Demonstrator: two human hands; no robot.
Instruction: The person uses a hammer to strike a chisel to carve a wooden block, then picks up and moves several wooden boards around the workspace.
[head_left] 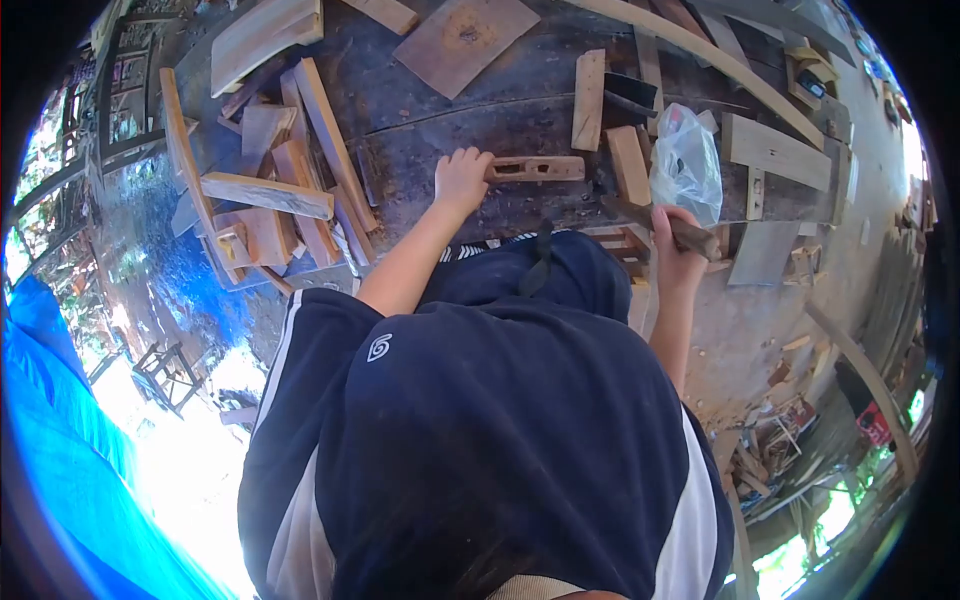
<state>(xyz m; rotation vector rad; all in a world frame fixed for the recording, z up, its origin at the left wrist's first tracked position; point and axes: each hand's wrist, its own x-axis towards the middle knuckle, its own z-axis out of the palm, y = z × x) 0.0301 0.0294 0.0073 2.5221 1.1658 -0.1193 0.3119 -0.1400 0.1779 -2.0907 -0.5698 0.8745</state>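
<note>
My left hand [462, 183] is closed around the left end of a short reddish-brown mortised wood piece [558, 169], which lies flat on the dark workbench [420, 125]. Rectangular slots are cut along its upper face. To the right, at the bench's near edge, my right hand [672, 238] grips a wooden-handled tool [696, 240]. Its thick handle end sticks out to the right, and a thin dark part reaches left toward the mortised piece. The tool's exact kind cannot be made out. A clear plastic bag [686, 170] lies just beyond my right hand.
Left on the bench is a pile of loose boards [268, 195]. A square wooden panel [466, 40] lies toward the back. Wood blocks [628, 165] sit between the mortised piece and the bag. A long curved strip [720, 62] and a wide board [778, 152] lie right.
</note>
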